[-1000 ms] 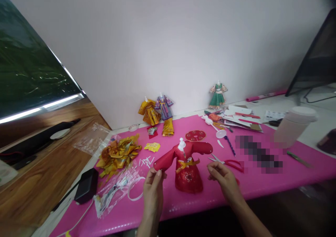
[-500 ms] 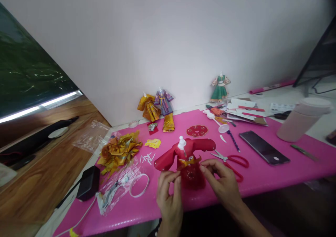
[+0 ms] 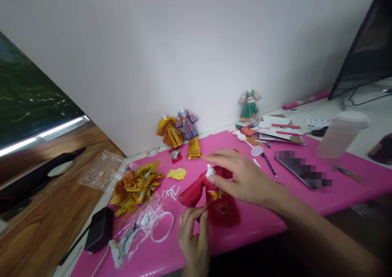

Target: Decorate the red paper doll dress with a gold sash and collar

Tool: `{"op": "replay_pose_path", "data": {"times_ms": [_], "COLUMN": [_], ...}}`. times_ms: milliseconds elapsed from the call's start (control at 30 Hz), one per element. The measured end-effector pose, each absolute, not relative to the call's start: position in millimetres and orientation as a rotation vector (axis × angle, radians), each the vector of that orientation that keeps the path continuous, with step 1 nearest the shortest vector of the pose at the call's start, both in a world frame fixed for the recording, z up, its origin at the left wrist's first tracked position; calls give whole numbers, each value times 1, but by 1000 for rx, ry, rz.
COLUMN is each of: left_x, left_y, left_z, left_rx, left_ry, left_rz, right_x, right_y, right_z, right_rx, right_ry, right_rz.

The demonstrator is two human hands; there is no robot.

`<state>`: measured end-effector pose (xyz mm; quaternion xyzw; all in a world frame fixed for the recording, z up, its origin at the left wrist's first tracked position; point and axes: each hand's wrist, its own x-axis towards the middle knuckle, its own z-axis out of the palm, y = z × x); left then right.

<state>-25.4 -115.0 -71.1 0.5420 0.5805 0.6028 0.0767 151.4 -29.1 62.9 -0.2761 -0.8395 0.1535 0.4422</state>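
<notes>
Standing upright, red doll dress, neck up

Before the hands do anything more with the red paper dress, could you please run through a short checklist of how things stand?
1. Red paper dress upright on the pink mat: ok.
2. Left hand at the dress's lower edge, fingertips touching it: ok; firm grip: cannot tell.
3. Right hand spread over the dress's top, beside the white neck knob: ok.
4. Right sleeve of the dress in view: not ok, hidden by the right hand.
5. White ring lying apart from the dress, on the mat: ok.
</notes>
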Motion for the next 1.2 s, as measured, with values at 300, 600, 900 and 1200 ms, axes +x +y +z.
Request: {"op": "replay_pose_path", "data": {"times_ms": [300,600,900,1200], "left_x": [-25,-20,-24,-21], "left_y": [-102,-81,-60,-58], "left_z": [-53,-39,-26,-26], "left_rx": [1822,1705,1601,1452], "left_ry": [1729,1679,1558,1507], "left_rz": [1670,1553,1399,1431], "right_x": [141,138,132,131], "right_y": [-13,10,31,30], "right_z": [67,61,61,63], "right_rx": [-721,-764,-810,-868], "right_ry": [-2048,-1969,-1943,-1974], "right_rz": [698,751,762,754]}}
